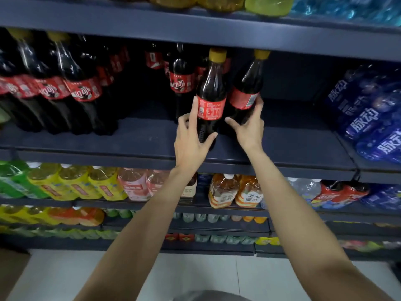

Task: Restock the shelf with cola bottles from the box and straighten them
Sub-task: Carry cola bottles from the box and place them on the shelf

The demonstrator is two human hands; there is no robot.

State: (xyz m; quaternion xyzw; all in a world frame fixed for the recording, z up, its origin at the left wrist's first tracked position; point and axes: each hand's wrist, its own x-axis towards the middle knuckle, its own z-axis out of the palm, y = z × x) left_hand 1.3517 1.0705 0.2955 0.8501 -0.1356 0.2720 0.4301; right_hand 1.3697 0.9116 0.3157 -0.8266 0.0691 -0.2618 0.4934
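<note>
far-left row [82, 90]: big glossy dark bottles, red labels
left hand [191, 140]: fingers spread, curled round upright yellow-capped cola bottle [211, 98] on dark shelf [293, 140]
right hand [249, 129]: thumb and fingers splayed round second bottle [246, 90], tilted right

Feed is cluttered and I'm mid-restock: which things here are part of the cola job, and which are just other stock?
Job:
- left cola bottle, in left hand
- right cola bottle, in right hand
- cola shelf
- shelved cola bottles

Other stock:
- blue drink bottles
- yellow tea bottles
- orange tea bottles
</note>
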